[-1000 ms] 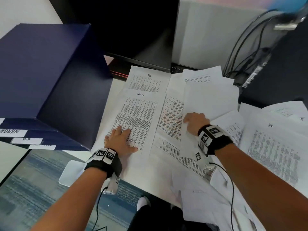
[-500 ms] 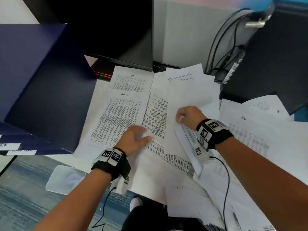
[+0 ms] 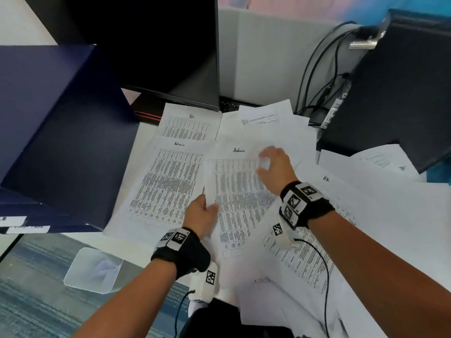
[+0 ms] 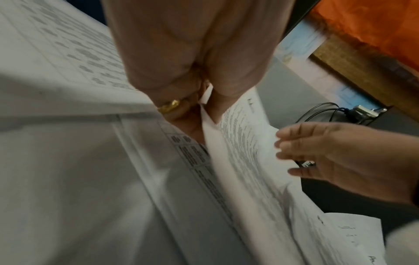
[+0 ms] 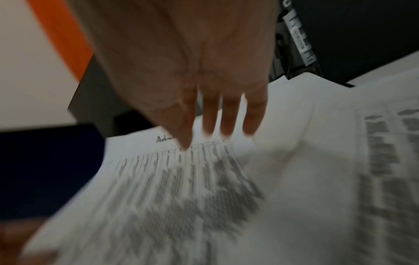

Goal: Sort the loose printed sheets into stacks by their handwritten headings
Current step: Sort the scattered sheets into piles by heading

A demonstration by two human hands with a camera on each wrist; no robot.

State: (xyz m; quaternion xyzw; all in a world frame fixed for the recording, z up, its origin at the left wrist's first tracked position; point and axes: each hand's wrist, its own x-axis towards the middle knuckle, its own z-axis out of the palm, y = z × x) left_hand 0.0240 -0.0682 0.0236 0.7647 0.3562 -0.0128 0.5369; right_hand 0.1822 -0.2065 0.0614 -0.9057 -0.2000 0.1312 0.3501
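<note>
The left hand (image 3: 201, 214) pinches the left edge of an Admin sheet (image 3: 238, 191); the right hand (image 3: 274, 168), fingers (image 5: 228, 116) straight and spread, hovers over its top.

Left: the dark blue box (image 3: 56, 132) walls off that side for me; its corner overhangs the sheet headed Admin (image 3: 168, 186).
Far: the black monitor (image 3: 156, 47) stands over the Hr sheet (image 3: 190, 126), blocking reach beyond it.
Far right: the black computer case (image 3: 400, 93) and its cables (image 3: 317, 76) close that corner.
Middle: I see my left hand (image 3: 201, 213) pinching a raised sheet (image 3: 234, 191), with my right hand (image 3: 274, 167) spread just above it.
Near right: loose papers (image 3: 390, 228) lie flat; I can pass over them.
</note>
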